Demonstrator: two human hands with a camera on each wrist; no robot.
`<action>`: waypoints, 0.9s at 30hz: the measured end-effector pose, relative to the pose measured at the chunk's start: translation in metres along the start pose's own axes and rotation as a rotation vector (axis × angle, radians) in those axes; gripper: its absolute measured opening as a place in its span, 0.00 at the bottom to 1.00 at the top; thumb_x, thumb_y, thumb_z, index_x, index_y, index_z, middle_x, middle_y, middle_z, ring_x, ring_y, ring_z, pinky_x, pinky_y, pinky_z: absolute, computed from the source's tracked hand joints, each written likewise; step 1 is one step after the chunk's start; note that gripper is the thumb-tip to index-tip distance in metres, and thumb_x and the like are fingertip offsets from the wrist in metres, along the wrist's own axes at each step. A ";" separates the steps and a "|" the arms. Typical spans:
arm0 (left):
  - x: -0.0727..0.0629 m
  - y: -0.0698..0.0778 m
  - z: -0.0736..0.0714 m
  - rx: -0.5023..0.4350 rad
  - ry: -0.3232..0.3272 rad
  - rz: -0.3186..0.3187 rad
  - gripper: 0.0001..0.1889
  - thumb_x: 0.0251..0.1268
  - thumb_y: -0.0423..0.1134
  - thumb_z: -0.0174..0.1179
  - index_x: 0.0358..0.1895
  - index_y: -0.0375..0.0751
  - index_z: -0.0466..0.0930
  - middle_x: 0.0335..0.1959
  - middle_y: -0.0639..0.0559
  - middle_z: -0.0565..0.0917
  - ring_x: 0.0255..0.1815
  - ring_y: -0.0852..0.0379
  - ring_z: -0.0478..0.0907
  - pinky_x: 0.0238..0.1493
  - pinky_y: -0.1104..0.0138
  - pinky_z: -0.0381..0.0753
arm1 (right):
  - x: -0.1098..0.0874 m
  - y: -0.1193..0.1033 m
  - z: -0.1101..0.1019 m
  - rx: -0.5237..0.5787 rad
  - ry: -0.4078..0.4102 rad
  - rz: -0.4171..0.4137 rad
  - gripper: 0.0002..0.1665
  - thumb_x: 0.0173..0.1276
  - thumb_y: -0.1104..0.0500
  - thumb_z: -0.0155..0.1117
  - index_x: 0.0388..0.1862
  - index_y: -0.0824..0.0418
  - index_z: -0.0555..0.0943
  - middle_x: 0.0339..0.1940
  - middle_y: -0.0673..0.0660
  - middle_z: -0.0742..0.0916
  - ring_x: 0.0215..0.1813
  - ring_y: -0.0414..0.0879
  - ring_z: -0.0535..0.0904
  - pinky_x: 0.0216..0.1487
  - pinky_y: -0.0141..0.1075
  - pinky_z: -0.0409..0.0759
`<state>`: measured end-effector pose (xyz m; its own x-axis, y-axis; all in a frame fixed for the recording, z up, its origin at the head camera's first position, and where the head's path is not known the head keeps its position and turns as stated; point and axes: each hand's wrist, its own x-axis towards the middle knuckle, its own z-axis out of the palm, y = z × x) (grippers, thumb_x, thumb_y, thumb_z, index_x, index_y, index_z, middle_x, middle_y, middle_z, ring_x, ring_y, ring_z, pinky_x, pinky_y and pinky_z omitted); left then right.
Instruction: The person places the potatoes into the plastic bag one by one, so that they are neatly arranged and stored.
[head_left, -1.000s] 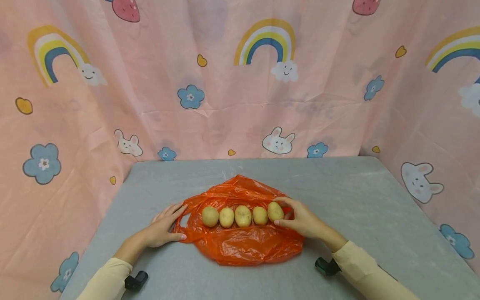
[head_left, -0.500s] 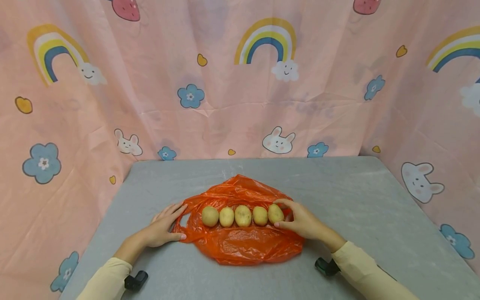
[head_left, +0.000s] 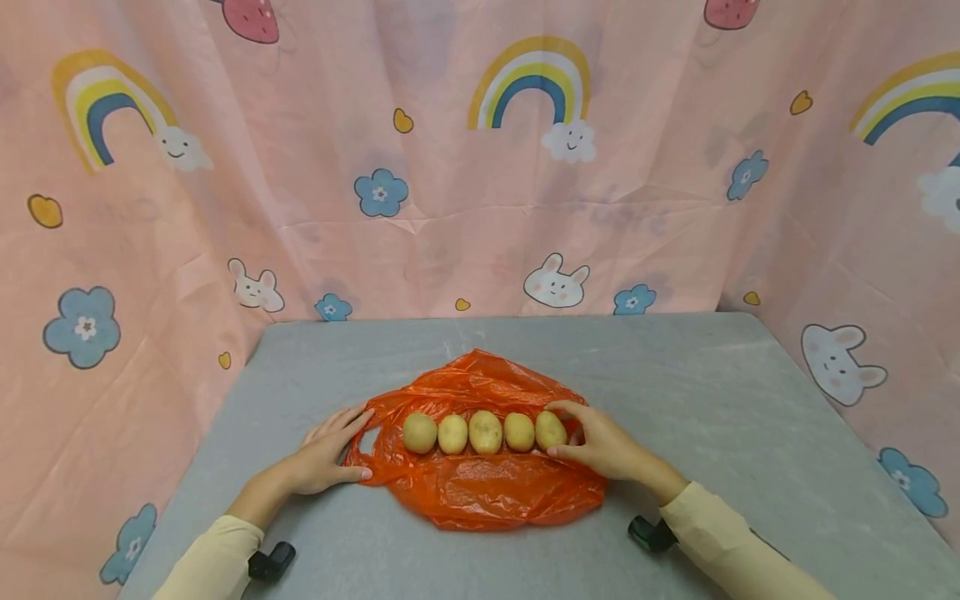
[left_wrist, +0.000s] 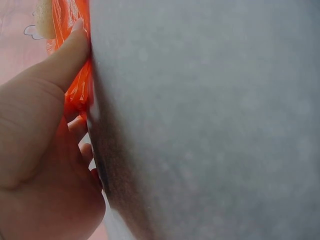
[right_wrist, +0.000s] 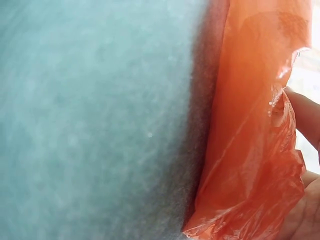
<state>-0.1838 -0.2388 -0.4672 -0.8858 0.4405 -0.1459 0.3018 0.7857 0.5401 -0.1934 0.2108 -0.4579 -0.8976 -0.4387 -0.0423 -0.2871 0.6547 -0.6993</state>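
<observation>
A row of several potatoes point(head_left: 485, 432) lies across a spread orange-red plastic bag point(head_left: 502, 496). My right hand point(head_left: 600, 440) has its thumb and fingers round the rightmost potato point(head_left: 551, 431), at the end of the row. In the right wrist view the bag point(right_wrist: 250, 150) covers much of that hand, and the potato is hidden. At the bag's left end, my left hand point(head_left: 327, 454) rests with spread fingers on the handle part. The left wrist view shows the left thumb point(left_wrist: 70, 55) against the bag's edge, with one potato point(left_wrist: 44, 19) beyond it.
Under the bag is a grey table point(head_left: 675, 375). A pink curtain point(head_left: 465, 250) printed with rainbows, flowers and rabbits hangs behind it and at both sides. Dark wrist cameras sit at the left cuff point(head_left: 225, 554) and right cuff point(head_left: 705, 525).
The rightmost potato has come down slightly with my right hand, level with the others in the row. My left hand and the bag have stayed put.
</observation>
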 end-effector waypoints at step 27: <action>-0.001 0.002 -0.001 -0.019 -0.014 -0.007 0.50 0.62 0.57 0.69 0.81 0.42 0.54 0.83 0.37 0.52 0.81 0.27 0.44 0.69 0.24 0.43 | 0.001 -0.008 0.001 -0.059 -0.019 0.021 0.38 0.64 0.50 0.74 0.69 0.62 0.74 0.54 0.60 0.84 0.33 0.41 0.73 0.36 0.32 0.73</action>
<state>-0.1828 -0.2381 -0.4654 -0.8825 0.4418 -0.1614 0.2892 0.7803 0.5545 -0.1914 0.2047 -0.4534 -0.8976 -0.4352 -0.0704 -0.2876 0.6991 -0.6547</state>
